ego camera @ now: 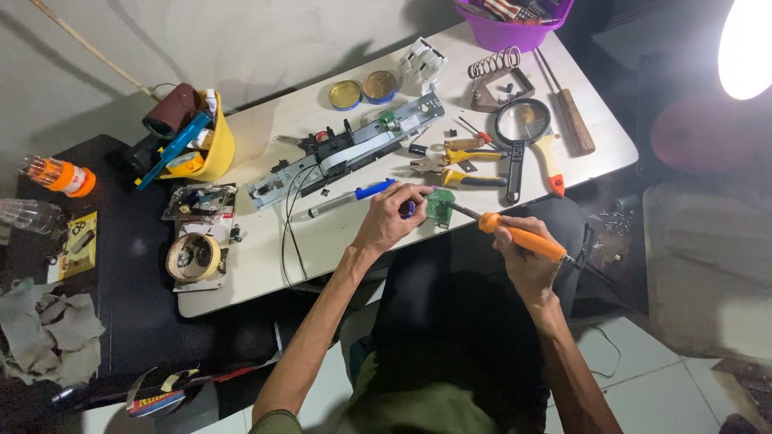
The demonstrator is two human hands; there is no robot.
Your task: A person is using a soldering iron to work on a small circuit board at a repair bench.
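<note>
My left hand (pixel 392 219) grips a small green circuit board (pixel 440 206) at the front edge of the white table (pixel 322 241), together with a blue-tipped tool whose silver shaft (pixel 342 201) points left. My right hand (pixel 523 255) holds an orange-handled soldering iron (pixel 523 239); its dark metal tip reaches the board's right side. A long grey metal chassis with a circuit strip (pixel 346 150) lies on the table just beyond my hands, with black wires trailing from it toward the front edge.
Pliers with yellow handles (pixel 458 165), a magnifying glass (pixel 523 124), a wooden-handled tool (pixel 572 116), two round tins (pixel 362 88), a spring (pixel 494 63) and a purple bowl (pixel 515 24) sit at the right and back. A yellow helmet holding tools (pixel 205 149) stands at the left. A bright lamp (pixel 744 48) shines top right.
</note>
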